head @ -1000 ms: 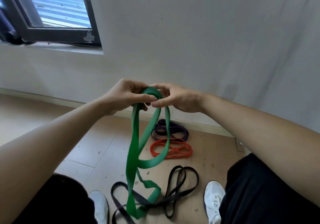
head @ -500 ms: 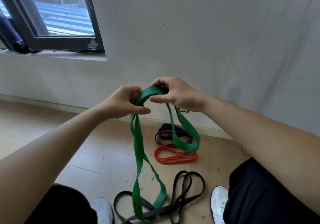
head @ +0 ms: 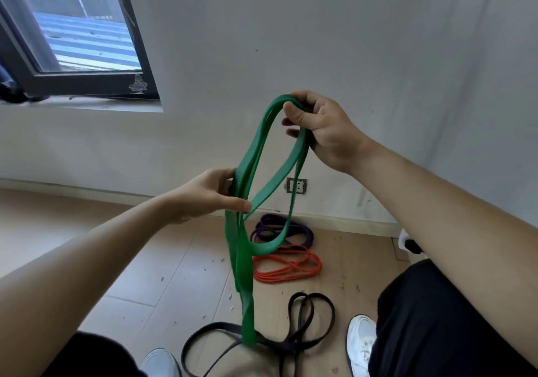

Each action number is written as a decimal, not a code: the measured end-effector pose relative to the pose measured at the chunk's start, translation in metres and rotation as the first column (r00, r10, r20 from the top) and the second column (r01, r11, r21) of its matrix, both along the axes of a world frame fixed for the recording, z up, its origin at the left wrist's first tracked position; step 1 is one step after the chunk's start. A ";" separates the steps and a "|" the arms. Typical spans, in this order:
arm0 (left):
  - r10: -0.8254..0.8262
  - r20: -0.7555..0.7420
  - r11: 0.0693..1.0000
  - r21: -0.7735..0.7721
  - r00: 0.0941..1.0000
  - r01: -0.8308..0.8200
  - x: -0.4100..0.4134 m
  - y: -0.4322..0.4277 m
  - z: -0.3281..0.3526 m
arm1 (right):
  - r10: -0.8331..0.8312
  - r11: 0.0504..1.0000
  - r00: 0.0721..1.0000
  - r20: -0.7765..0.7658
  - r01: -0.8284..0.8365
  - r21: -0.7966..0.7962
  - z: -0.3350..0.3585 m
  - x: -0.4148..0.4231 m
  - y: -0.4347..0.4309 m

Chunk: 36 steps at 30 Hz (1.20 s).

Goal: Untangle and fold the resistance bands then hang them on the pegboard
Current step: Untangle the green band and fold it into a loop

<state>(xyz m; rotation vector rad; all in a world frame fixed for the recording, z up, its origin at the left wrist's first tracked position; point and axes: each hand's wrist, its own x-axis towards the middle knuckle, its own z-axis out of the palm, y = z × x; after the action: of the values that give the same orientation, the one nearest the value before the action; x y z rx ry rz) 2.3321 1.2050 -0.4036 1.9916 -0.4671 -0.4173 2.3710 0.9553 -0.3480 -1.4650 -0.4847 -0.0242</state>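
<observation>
Down at the person's feet, two white shoes [head: 361,344] stand on the wooden floor [head: 160,260]. Between them sprawls the black band [head: 281,346], loose and looped over itself. The tail of the green band [head: 243,260] dangles right in front of it, and whether the two actually touch can't be told from here. Up the green band we go, and it's well off the floor, held in the air in both hands. The left hand [head: 206,196] is the lower one, thumb and fingers pinched round the gathered strands where they come together. The right hand [head: 323,132] is higher and over to the right, fingers curled round the top of the loop with the thumb pressed against it. Between the two hands the green band opens into a long oval, several strands running side by side, and another loop sags below the right hand. Beyond that, on the floor near the wall, lies the orange band [head: 286,267] in a flat coil, with the purple band [head: 302,235] just behind it, the two touching or nearly so. Above them there's a wall socket [head: 297,186] low on the white wall [head: 378,41], and far up on the left, a dark-framed window [head: 87,82].
</observation>
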 end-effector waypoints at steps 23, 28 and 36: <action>0.172 0.240 0.971 -0.204 0.955 -0.124 -0.008 -0.003 0.023 | 0.238 0.840 0.968 -0.084 -0.249 -0.482 -0.037 -0.010 0.037; 0.161 0.198 0.984 -0.105 0.967 -0.142 -0.008 0.008 0.018 | 0.244 0.847 0.969 -0.045 -0.236 -0.476 -0.028 -0.008 0.037; 0.115 0.030 0.992 0.038 0.993 -0.116 -0.006 0.012 -0.010 | 0.136 0.961 0.990 0.034 -0.123 -0.247 -0.017 -0.009 0.033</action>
<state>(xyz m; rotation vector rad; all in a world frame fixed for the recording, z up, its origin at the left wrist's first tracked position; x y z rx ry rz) 2.3263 1.2172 -0.4138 2.0535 -0.3607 -0.3289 2.3616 0.9887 -0.3650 -1.6739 -0.6422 0.1062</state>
